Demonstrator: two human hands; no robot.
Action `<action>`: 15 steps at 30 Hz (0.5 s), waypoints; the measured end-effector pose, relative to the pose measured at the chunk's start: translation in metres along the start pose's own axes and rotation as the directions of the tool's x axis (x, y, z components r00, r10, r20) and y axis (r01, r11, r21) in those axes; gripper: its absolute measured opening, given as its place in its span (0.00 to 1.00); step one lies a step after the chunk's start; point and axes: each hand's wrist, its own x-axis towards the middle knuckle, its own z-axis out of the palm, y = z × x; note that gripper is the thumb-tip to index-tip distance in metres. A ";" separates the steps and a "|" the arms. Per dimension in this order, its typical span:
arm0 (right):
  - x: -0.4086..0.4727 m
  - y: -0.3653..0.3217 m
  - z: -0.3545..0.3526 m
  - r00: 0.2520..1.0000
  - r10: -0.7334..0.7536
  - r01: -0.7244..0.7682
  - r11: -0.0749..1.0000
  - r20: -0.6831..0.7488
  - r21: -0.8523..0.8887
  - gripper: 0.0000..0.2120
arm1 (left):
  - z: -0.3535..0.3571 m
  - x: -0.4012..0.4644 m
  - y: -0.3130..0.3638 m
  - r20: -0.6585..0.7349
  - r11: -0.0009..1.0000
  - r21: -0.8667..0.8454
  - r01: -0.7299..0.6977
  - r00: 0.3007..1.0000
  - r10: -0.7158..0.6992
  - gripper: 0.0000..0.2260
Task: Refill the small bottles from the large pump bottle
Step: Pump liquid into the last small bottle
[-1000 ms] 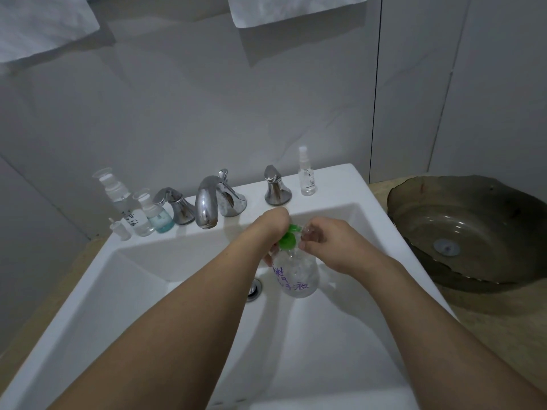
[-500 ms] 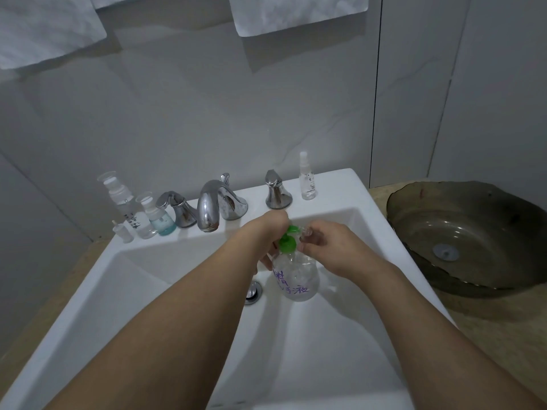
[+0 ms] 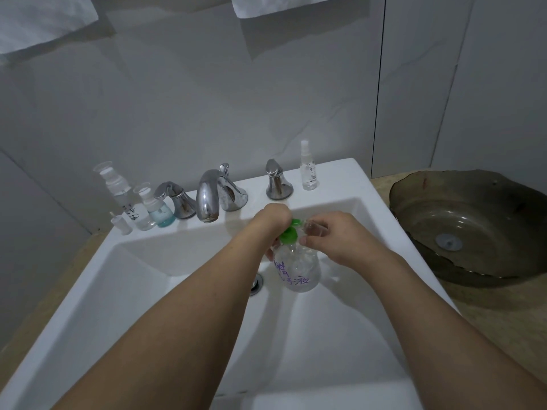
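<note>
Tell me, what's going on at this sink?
A person is working over the white square sink, refilling a little bottle. The left hand presses on the green pump top of the large clear bottle with purple writing, which stands in the basin. The right hand holds a small clear bottle at the pump's spout. Other small bottles stand on the ledge by the chrome tap.

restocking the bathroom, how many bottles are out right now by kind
Large pump bottle with green pump: 1
Small bottle held in the right hand: 1
Small pump bottles left of the faucet: 2
Slim spray bottle right of the faucet: 1
Total: 5
</note>
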 end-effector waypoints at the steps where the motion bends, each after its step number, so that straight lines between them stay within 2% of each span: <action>1: 0.000 0.000 0.000 1.000 -0.001 0.001 1.000 0.002 0.000 0.10 | 0.000 -0.001 -0.001 0.001 1.000 0.001 0.000 1.000 0.000 0.12; 11: -0.002 0.001 0.000 1.000 -0.016 0.016 1.000 -0.018 0.006 0.09 | -0.009 0.003 -0.004 0.137 0.998 -0.045 0.051 0.990 -0.045 0.19; 15: -0.009 0.000 0.001 0.998 -0.011 0.012 1.000 -0.056 0.016 0.03 | -0.013 0.004 -0.013 0.165 0.992 -0.102 0.071 0.985 -0.053 0.22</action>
